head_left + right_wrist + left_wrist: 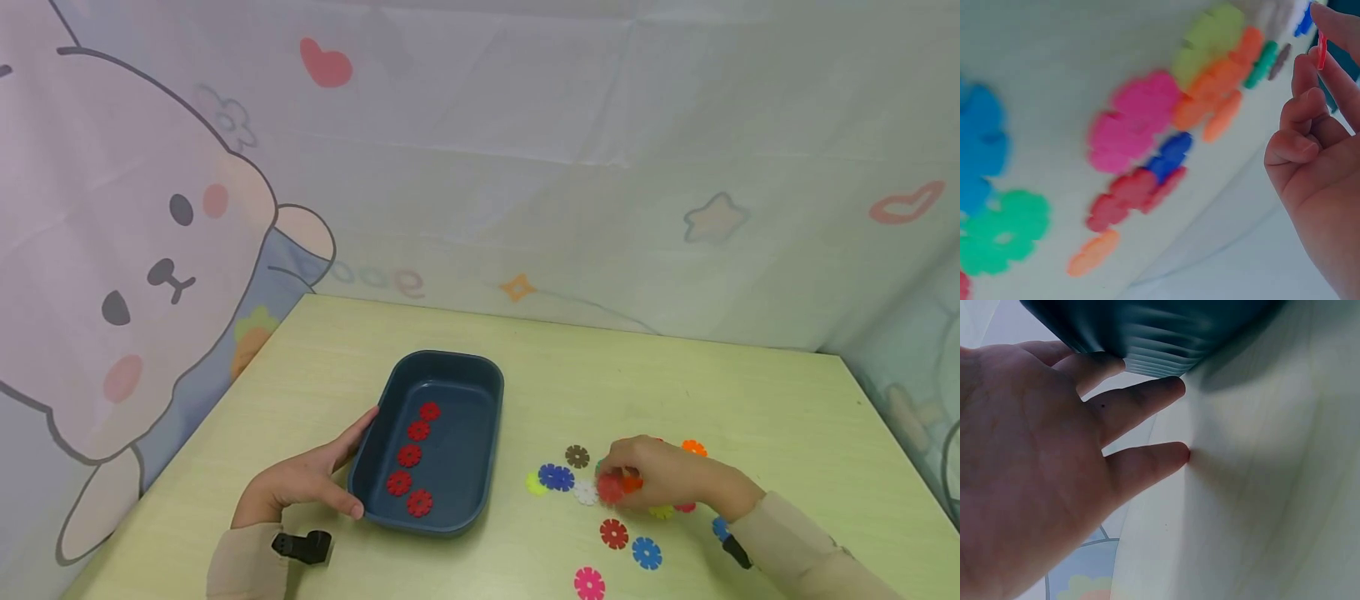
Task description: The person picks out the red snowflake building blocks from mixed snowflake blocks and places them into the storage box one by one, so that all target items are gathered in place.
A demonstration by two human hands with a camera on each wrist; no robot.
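Note:
My left hand (311,479) rests against the left side of a dark blue tray (487,417), its fingers fairly straight along the outer wall. In the left wrist view, fingertips lie at and below the tray's ribbed wall (1160,353). Inside the tray, several red notched flower discs (408,455) form a rough line. On the right, my right hand (652,471) is over a scatter of coloured discs. It pinches a red flower disc (1322,50) between thumb and index finger, seen edge-on in the right wrist view, while the other fingers are curled in.
Near the right hand lie a brown disc (577,457), overlapping dark blue discs (556,477), a white disc (585,492), a red disc (613,533), a light blue disc (647,552) and a pink disc (589,583). A printed cloth (525,167) hangs behind the table.

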